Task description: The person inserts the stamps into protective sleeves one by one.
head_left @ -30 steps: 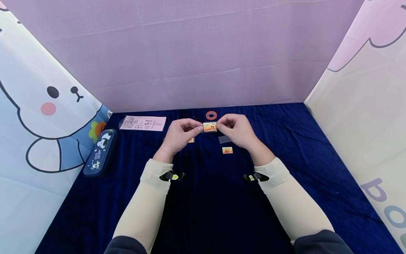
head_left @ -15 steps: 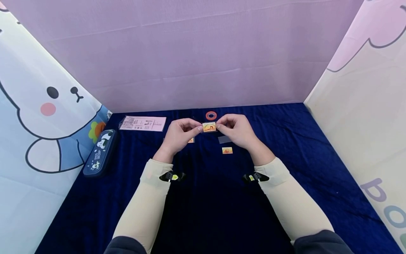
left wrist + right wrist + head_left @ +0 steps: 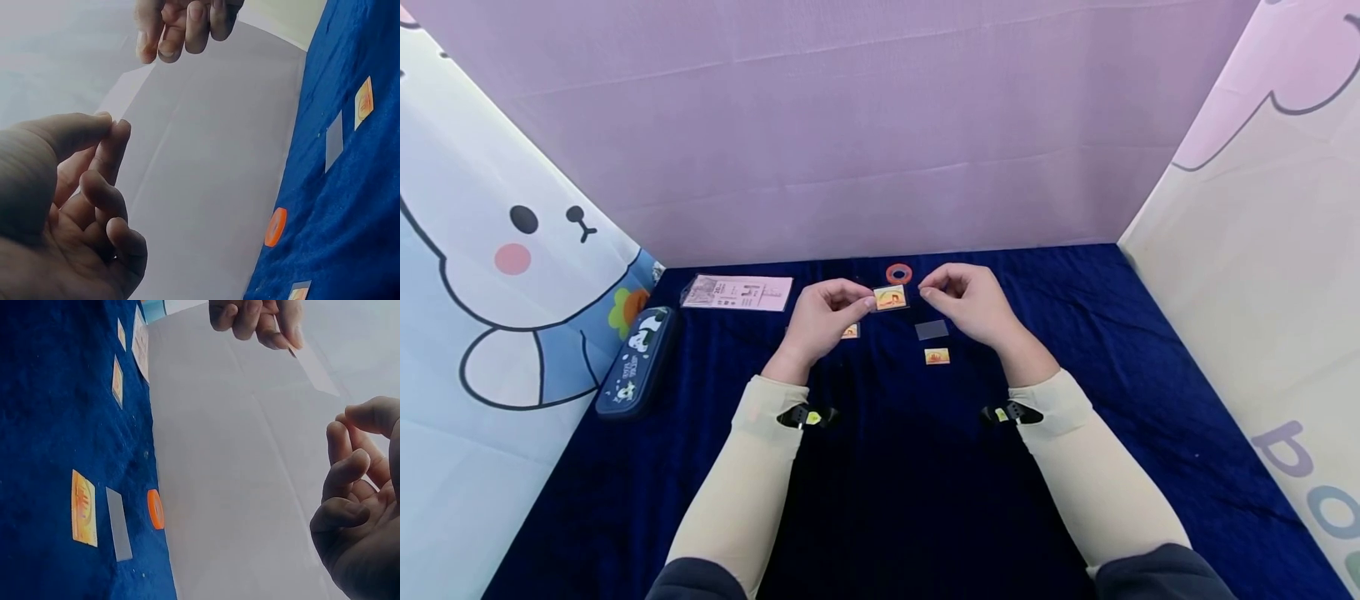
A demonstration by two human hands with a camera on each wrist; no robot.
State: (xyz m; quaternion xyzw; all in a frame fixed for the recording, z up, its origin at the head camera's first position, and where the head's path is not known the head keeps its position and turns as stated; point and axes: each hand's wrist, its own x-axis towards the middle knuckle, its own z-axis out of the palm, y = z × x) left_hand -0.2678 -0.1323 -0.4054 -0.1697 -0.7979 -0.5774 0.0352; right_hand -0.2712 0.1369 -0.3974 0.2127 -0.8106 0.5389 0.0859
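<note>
Behind everything: a mauve fabric wall [image 3: 880, 125], filling the upper part of the head view.
Beneath: a deep-blue velvety cloth [image 3: 880, 500], spread flat below the hands.
Left side of the grip: the person's left hand [image 3: 827, 321] has thumb and forefinger pinched on the left end of a small rectangular yellow-and-orange picture card [image 3: 891, 297] with a see-through border.
Right side: the right hand [image 3: 973, 304] has its fingers curled and thumb tip brought against the forefinger, with nothing visible between them.
Case at far left: a dark-blue oblong pencil case [image 3: 638, 362] with white cartoon figures.
Sheet beside it: a pink printed rectangular sheet [image 3: 737, 292], lying near the wall.
Picture card: raised above the cloth between the two hands. From the left fingertips it stretches rightward, its long axis running toward the right hand.
Strip and loose card: a clear rectangular plastic strip [image 3: 932, 330] lies below the right hand, with a yellow-orange paper card [image 3: 937, 357] just nearer the person.
Ring: an orange-red round ring [image 3: 889, 273], just beyond the picture card.
Narrow gap: the left hand touches the card; the right fingertips sit just beside its free end, apart from it. Judging by this, only the left hand supports it.
</note>
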